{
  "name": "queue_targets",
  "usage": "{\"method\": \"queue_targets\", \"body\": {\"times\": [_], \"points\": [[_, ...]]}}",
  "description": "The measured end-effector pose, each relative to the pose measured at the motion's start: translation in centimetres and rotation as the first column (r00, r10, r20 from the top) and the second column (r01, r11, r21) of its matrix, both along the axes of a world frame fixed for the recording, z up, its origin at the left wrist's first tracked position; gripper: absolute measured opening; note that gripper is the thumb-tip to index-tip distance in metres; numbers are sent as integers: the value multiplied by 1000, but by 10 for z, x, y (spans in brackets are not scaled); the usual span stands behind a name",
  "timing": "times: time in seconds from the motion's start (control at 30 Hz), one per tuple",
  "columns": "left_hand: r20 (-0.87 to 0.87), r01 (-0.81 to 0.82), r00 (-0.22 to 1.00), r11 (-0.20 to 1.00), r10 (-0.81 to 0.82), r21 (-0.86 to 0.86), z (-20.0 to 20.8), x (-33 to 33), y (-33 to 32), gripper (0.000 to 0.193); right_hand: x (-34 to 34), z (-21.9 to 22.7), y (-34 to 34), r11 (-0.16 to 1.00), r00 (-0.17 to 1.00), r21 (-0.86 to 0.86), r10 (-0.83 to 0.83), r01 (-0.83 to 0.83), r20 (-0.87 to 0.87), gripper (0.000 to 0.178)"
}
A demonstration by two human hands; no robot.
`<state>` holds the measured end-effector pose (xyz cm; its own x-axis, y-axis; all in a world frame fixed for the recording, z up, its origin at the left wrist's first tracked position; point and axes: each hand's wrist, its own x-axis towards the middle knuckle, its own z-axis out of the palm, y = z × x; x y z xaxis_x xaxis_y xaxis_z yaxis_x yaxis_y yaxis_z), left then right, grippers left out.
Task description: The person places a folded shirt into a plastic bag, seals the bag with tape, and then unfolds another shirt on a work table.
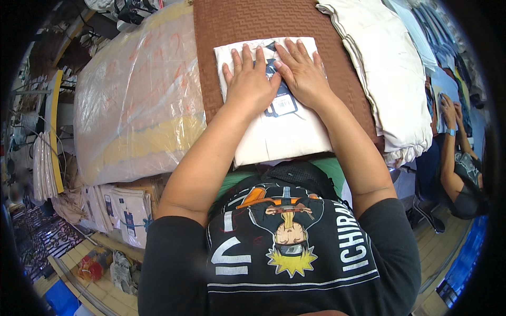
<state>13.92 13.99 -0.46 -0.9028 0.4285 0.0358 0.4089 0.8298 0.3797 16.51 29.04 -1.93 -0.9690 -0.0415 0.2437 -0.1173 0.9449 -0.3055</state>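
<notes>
A folded off-white garment (282, 139) lies in front of me on a brown textured cloth (232, 23). My left hand (250, 81) rests flat on its upper left part, fingers spread. Beside it my right hand (304, 76) is laid flat on the upper right part, its fingers also stretched out. The two thumbs nearly meet over a dark blue hang tag (278, 108) with a white label. The upper part of the tag is partly hidden by my hands. Neither hand grips anything.
A large plastic-wrapped bundle (139, 105) sits to the left. Off-white folded garments (387, 68) are stacked at the right. Below the bundle stand more tagged garments (132, 210). Another person's hand (448, 110) works over items at the far right.
</notes>
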Motion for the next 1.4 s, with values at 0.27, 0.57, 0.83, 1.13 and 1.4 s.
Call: {"method": "queue_targets", "body": {"times": [0.27, 0.57, 0.83, 1.13, 1.4], "points": [[-235, 251, 945, 965, -228, 75, 13, -88, -34, 24, -40, 51, 17, 980, 987, -158, 136, -121, 85, 30], [-109, 385, 915, 921, -389, -52, 26, -112, -21, 22, -88, 34, 24, 933, 937, 91, 348, -348, 20, 22], [-69, 439, 893, 894, -445, -93, 22, -128, -19, 21, -90, 41, 16, 886, 914, 235, 406, -399, 19, 23], [-151, 74, 988, 952, -29, 299, 32, -129, -70, 35, -65, 53, 39, 998, 997, -19, 67, -68, -50, 25], [-95, 149, 985, 988, -145, 42, 2, -18, -28, 62, -3, 23, 19, 996, 997, -38, 82, -82, -10, 50]]}}
